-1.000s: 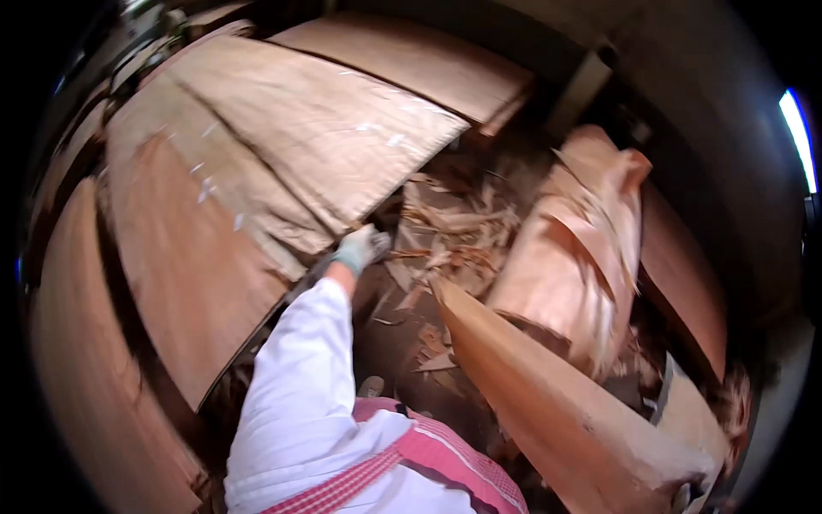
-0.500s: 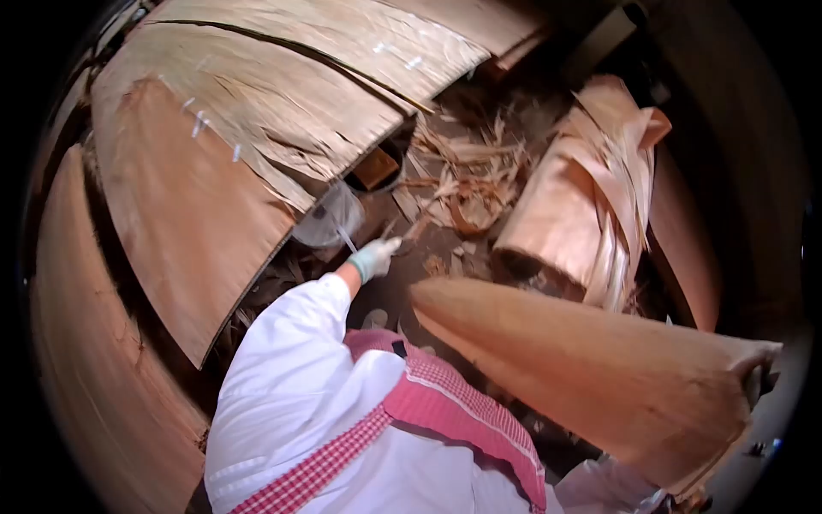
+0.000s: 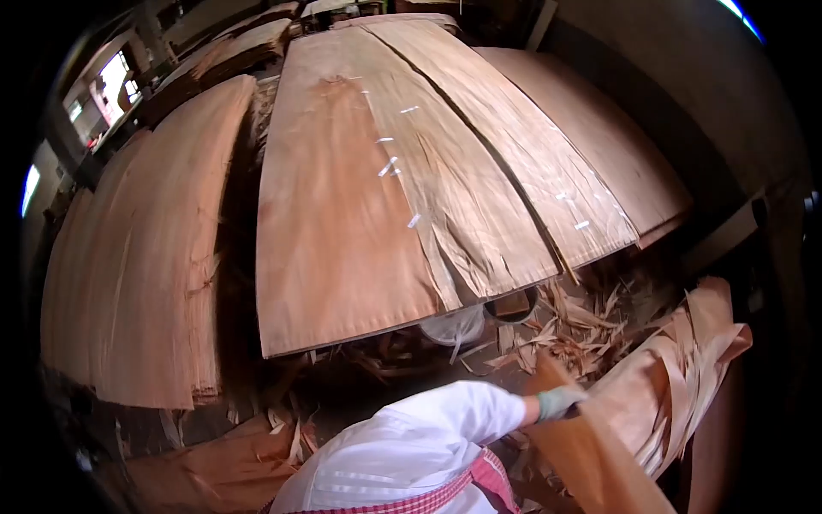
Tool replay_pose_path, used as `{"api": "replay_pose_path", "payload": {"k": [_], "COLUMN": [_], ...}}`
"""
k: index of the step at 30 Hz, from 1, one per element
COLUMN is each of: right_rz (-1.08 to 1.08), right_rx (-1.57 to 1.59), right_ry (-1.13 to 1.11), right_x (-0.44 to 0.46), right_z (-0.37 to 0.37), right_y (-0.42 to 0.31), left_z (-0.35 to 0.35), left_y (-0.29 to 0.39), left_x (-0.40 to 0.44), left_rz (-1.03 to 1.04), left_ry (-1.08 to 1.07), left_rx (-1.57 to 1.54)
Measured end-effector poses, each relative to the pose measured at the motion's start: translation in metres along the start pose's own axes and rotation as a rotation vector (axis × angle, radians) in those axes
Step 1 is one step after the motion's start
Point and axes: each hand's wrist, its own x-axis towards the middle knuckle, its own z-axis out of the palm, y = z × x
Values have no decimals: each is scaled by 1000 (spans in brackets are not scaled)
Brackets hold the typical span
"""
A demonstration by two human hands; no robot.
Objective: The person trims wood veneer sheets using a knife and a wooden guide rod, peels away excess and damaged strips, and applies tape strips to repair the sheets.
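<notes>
My left hand, in a pale glove with a green cuff, is closed at the upper edge of a curved sheet of wood veneer. Part of the fingers is hidden behind that edge. The sheet stands tilted at the lower right, running out of the bottom of the view. Right behind it lies a thick roll of veneer with loose strips hanging over it. My right hand is out of sight.
A large table-like stack of veneer sheets joined with short white tapes fills the middle. Another stack stands on the left. Veneer scraps litter the floor near a clear plastic-lined bin. More veneer lies at lower left.
My view has turned up and to the left, showing more of the stacks. My left hand, apart from the curved veneer sheet before, now is at its edge.
</notes>
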Motion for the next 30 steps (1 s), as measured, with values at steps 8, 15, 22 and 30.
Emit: {"api": "replay_pose_path", "payload": {"k": [8,15,22,30], "right_rz": [38,83,475,604], "right_rx": [76,108,362,480], "right_ry": [-34,-4,-311,-886], "right_x": [14,39,85,-19], "right_z": [0,-38,-6,335], "right_y": [33,57,109,70], "left_z": [196,255,171,7], "left_y": [286,459,483,593], "left_x": [14,-84,-185,-293], "left_rz": [895,1590,911,1458], "left_ry": [-244,-105,381,936], "left_rx": [615,1144,1220,805]}}
